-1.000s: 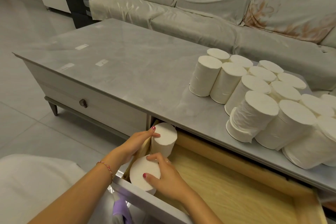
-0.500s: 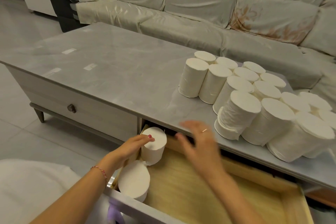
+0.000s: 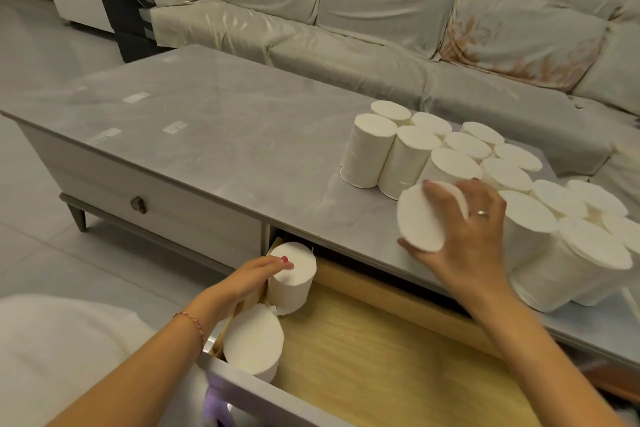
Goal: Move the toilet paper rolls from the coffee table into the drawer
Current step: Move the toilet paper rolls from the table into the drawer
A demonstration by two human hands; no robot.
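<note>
Several white toilet paper rolls (image 3: 457,156) stand packed together on the right part of the grey coffee table (image 3: 214,135). My right hand (image 3: 464,236) grips one tilted roll (image 3: 420,218) at the near edge of that group. Below the tabletop the wooden drawer (image 3: 381,357) is pulled out. Two rolls stand upright in its left end: a far roll (image 3: 292,279) and a near roll (image 3: 252,343). My left hand (image 3: 252,277) rests against the far roll, fingertips on its top edge.
A closed drawer with a dark knob (image 3: 138,204) is on the table's left front. A covered grey sofa (image 3: 346,28) runs behind the table. White cloth (image 3: 62,357) lies at the lower left. Pale floor tiles lie to the left.
My right hand let go of the near roll in the drawer, rose to the tabletop and took hold of a roll at the group's near edge. My left hand stayed at the far roll.
</note>
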